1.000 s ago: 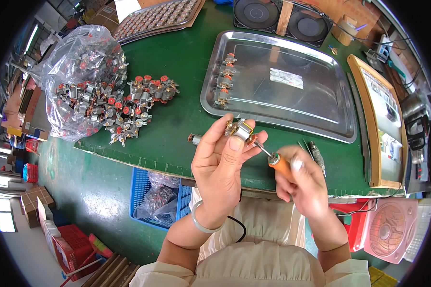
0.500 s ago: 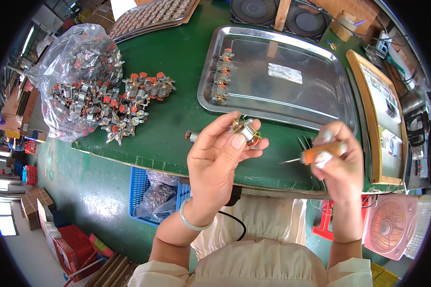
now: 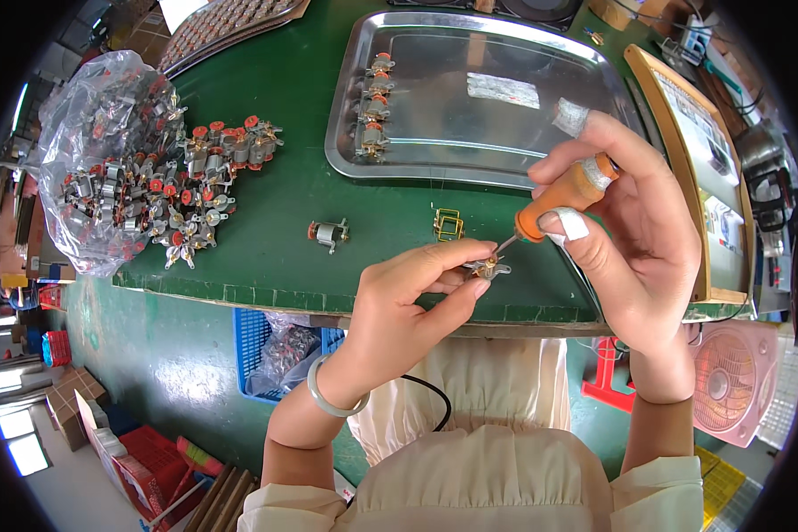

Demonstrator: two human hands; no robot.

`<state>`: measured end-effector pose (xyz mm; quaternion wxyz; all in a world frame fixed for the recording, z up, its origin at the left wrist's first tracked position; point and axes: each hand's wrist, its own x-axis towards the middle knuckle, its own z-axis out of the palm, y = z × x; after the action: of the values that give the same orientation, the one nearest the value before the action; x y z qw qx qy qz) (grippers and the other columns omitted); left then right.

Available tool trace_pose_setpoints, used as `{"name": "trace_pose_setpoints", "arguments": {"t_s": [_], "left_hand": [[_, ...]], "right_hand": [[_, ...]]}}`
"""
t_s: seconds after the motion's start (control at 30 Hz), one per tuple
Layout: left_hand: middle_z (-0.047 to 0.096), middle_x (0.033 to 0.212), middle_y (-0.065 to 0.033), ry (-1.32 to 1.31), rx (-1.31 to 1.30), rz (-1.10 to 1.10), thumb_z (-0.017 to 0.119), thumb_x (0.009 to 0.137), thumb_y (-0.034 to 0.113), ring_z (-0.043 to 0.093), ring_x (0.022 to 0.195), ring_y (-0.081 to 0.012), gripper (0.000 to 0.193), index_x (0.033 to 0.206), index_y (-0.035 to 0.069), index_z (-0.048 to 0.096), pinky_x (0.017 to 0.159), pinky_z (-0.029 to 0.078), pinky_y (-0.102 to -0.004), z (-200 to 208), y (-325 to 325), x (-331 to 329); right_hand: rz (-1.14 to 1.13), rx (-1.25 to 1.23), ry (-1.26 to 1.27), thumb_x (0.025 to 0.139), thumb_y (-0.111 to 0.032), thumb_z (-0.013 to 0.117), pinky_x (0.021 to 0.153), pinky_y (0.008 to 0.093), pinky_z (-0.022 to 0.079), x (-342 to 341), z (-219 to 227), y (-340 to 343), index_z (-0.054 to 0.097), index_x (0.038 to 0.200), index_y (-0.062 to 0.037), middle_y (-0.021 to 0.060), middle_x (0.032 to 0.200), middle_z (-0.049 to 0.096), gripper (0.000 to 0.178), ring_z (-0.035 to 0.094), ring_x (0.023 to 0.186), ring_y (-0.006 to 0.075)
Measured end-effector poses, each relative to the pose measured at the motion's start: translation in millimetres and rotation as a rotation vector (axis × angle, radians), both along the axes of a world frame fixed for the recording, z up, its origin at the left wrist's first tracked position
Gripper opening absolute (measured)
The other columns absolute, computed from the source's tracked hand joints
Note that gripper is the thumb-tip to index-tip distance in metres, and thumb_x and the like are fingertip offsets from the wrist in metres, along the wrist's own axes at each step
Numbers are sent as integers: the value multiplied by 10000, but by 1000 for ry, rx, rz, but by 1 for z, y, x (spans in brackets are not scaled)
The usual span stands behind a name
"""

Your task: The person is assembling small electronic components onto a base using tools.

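My left hand (image 3: 412, 297) is closed, pinching a small metal part with brass-coloured ends (image 3: 488, 269) between thumb and fingertips, just above the table's near edge. An orange-handled screwdriver (image 3: 566, 197) is in my right hand (image 3: 643, 235), its handle held by the taped thumb and fingers. The thin shaft slants down to the left, and its tip meets the top of the part. Beyond my left hand, yellow wire frames (image 3: 449, 224) lie on the green table. A loose motor-like cylinder with a red end (image 3: 330, 233) rests to their left.
A metal tray (image 3: 417, 171) holds a short column of similar parts (image 3: 374, 108). Left of it, a heap of these parts (image 3: 195, 191) spills from a clear plastic bag (image 3: 58, 186). A wooden-framed board (image 3: 696, 160) stands at right. A blue crate (image 3: 255, 341) sits below the table.
My left hand has lowered and turned the part on its side. The screwdriver has come over from the right and its tip now meets the part. The whole view has shifted.
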<state>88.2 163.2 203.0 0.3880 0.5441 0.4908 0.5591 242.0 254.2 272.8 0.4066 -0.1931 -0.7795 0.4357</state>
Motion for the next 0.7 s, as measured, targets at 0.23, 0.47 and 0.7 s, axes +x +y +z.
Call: {"name": "trace_pose_setpoints", "arguments": {"t_s": [0.23,0.47,0.7], "left_hand": [[611,949,-133,-22,-70,-68,563,765,-87,621,829,-169,281,1043,-66,527,748,497,-245,4,-1,-5],[614,938,-127,-49,-86,-73,560,766,-89,620,832,-169,277,1040,-67,528,753,497,-248,4,-1,-5],[617,919,-115,-65,-103,-69,558,771,-87,617,819,-154,270,1039,-60,536,745,496,-241,4,0,-6]], "right_hand": [[71,-55,19,797,-41,580,796,313,439,0,-7,1,370,1210,43,167,1001,528,471,524,899,194],[85,-162,52,807,-43,562,799,315,442,1,-8,6,365,1231,30,177,1039,530,473,541,883,191],[71,-187,54,817,-67,554,795,314,445,1,-6,8,367,1237,23,169,1036,536,468,549,892,195]]}}
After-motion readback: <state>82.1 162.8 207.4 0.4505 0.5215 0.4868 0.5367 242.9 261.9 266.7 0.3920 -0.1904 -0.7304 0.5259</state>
